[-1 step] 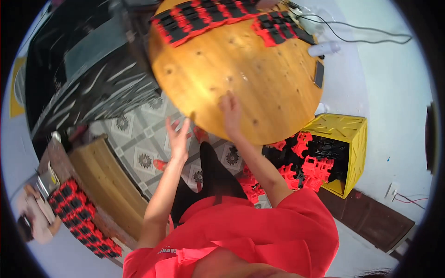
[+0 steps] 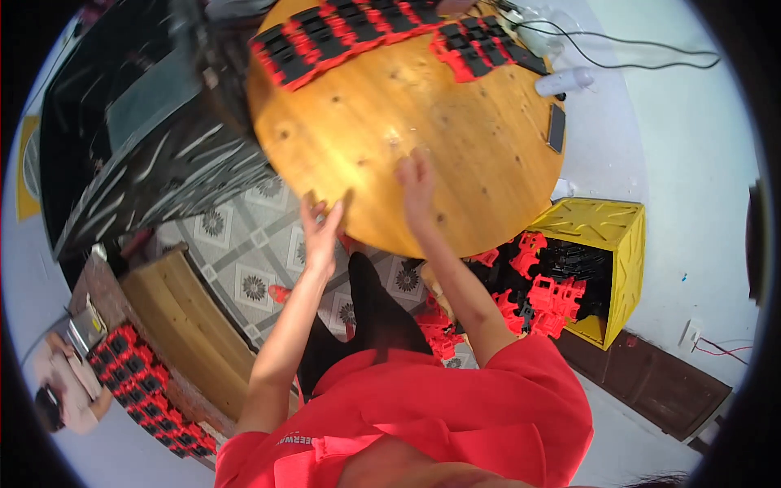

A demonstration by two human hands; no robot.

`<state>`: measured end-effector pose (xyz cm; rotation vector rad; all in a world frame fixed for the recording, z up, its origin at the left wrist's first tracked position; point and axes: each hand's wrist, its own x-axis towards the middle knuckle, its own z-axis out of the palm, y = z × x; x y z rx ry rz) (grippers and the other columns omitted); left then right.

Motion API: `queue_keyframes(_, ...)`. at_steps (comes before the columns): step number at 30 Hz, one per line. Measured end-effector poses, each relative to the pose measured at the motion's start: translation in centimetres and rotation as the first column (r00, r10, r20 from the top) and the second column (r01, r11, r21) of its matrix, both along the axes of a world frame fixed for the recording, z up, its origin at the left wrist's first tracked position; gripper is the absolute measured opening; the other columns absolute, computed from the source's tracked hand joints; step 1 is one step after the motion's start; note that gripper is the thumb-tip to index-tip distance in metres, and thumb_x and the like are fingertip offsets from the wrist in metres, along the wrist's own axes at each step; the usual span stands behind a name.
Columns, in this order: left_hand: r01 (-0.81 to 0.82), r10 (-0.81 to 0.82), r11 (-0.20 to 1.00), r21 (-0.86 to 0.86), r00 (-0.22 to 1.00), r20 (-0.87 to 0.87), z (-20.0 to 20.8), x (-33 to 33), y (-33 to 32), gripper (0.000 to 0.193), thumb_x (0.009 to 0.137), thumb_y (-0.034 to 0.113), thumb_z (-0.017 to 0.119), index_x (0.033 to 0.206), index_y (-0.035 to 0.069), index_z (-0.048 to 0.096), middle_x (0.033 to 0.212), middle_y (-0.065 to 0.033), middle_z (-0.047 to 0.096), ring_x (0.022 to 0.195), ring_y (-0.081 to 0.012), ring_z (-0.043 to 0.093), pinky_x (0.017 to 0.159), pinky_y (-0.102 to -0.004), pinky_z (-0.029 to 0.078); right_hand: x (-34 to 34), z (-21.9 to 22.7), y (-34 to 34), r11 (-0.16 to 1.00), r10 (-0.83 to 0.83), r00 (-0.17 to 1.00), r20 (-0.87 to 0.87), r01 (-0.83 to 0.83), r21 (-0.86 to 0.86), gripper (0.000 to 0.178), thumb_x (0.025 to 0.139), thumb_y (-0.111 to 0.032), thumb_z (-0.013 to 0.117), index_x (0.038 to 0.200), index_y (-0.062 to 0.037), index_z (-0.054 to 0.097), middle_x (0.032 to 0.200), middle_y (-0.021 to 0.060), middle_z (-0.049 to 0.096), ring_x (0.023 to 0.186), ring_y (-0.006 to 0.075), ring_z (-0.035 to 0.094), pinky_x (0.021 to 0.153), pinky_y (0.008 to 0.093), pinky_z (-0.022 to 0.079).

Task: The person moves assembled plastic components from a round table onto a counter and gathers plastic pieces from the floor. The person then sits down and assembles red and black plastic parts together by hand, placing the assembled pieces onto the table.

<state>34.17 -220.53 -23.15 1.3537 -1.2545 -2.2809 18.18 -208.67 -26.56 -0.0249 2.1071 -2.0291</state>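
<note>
My left hand [image 2: 322, 234] is at the table's near left edge, thumb and fingers apart, and I see nothing held in it. Over the near part of the round wooden table [image 2: 382, 110] is my right hand [image 2: 417, 191]. Its fingers are smeared by motion, so whether they hold anything does not show. Along the far edge stands a row of red and black plastic parts [image 2: 346, 37]. A smaller group of similar parts [image 2: 480, 47] sits to the right of that row. Both groups are well away from my hands.
A yellow crate [image 2: 626, 268] on its side, right of the table, spills loose red parts [image 2: 555, 305]. A phone [image 2: 556, 128], a pale bottle [image 2: 565, 81] and cables [image 2: 618, 65] lie at the right. More assembled parts [image 2: 146, 390] and another person [image 2: 69, 382] are lower left.
My left hand has risen slightly toward the table edge, its fingers less spread. My right hand has shifted a little right and farther over the table. The view has turned slightly.
</note>
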Motion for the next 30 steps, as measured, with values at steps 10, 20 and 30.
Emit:
queue_keyframes(10,0.361,-0.386,0.912,-0.193,0.916,-0.111,-1.4,-33.2,6.4,0.119,0.076,0.044,0.081,0.154,0.009,-0.002,0.149,-0.028,0.022,0.135,-0.0352,0.034,0.102,-0.0422,0.042,-37.1,2.2,8.7,0.905,-0.401,0.902,0.164,0.417,-0.08,0.09,0.082,-0.044,0.074,0.146,-0.0052,0.025,0.133,0.0118,0.043,0.107,0.0209,0.05,0.085,0.0382,0.045)
queue_keyframes(20,0.317,-0.317,0.948,-0.021,0.936,-0.156,-1.3,-45.2,6.7,0.133,0.072,0.037,0.085,0.151,0.024,-0.021,0.154,-0.0211,0.007,0.132,-0.0341,0.039,0.087,-0.0538,0.05,-44.8,3.7,10.0,0.96,-0.244,0.925,0.292,0.273,-0.063,0.084,0.074,-0.042,0.083,0.137,-0.0107,0.037,0.144,0.0208,0.032,0.13,0.0445,0.035,0.095,0.0604,0.044)
queue_keyframes(30,0.362,-0.361,0.932,-0.032,0.912,-0.197,-0.4,-38.7,7.6,0.122,0.074,0.01,0.08,0.152,0.022,-0.013,0.124,-0.0149,0.055,0.084,-0.0216,0.061,0.05,-0.0321,0.048,-37.5,3.1,14.3,0.991,-0.05,0.975,0.218,0.076,-0.113,0.037,0.081,-0.014,0.078,0.11,-0.0088,0.056,0.096,0.0066,0.066,0.077,0.0216,0.065,0.076,0.0392,0.058)
